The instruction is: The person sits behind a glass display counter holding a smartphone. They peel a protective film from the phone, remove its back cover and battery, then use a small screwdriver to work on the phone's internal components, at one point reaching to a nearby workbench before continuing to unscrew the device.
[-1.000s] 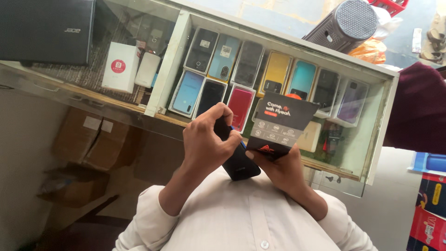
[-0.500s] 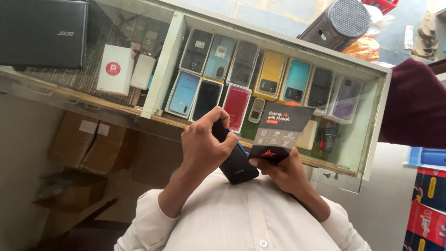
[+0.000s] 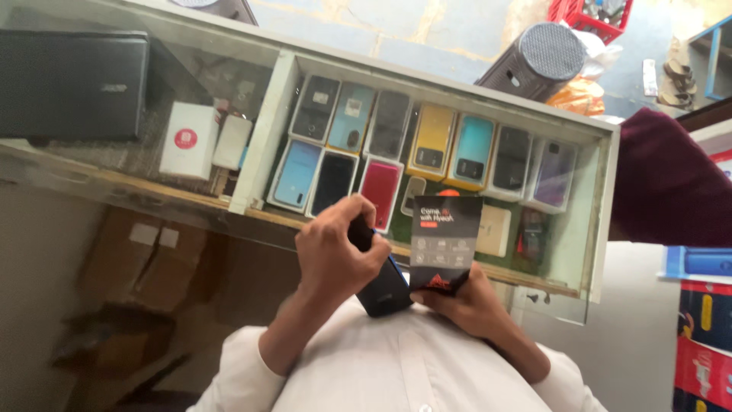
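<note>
My left hand is wrapped around the top of a dark phone, which I hold close to my white shirt. My right hand grips the lower end of a flat black package with white lettering and a red mark. The package stands nearly upright just right of the phone, and its lower edge touches it. Both hands sit in front of a glass display counter.
Phones in several colours lie in rows under the counter glass. A closed black laptop and a white box are at the left. A dark round speaker stands behind. Another person's maroon sleeve is at the right. Cardboard boxes sit below.
The black package has turned from a rightward tilt to nearly upright. My left hand has shifted its grip slightly on the phone.
</note>
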### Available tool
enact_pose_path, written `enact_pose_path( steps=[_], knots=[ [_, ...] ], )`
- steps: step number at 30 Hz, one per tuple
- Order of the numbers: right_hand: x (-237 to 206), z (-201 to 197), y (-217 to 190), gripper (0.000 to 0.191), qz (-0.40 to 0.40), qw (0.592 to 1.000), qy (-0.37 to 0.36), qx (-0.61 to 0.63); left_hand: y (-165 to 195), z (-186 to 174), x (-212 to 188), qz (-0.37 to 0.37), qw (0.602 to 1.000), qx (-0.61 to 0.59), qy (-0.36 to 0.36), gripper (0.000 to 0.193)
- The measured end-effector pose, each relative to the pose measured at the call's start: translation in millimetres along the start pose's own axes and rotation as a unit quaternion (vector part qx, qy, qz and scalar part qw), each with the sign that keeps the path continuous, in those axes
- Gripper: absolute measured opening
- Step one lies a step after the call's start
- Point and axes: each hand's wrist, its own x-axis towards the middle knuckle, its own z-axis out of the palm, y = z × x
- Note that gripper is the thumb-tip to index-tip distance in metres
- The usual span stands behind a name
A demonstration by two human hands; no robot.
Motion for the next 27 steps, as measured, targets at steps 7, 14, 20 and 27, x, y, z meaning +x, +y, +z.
enact_pose_path(
  steps=[7,14,20,27],
  knots=[
    [5,3,-1,0.017,0.078,0.994,0.062,0.04,-12,-3,-1,-0.104,0.995,0.011,0.0,0.02],
    [33,3,-3,0.014,0.026,0.988,0.018,0.153,-34,-18,-8,-0.193,0.978,-0.039,-0.061,0.035],
    [45,-5,-4,0.013,0.027,0.986,0.006,0.164,-56,-21,-20,-0.219,0.957,-0.16,-0.104,0.044],
    [49,-61,-7,0.013,-0.012,0.991,-0.077,0.111,-53,9,-41,-0.243,0.919,-0.273,-0.149,0.043]
  ],
)
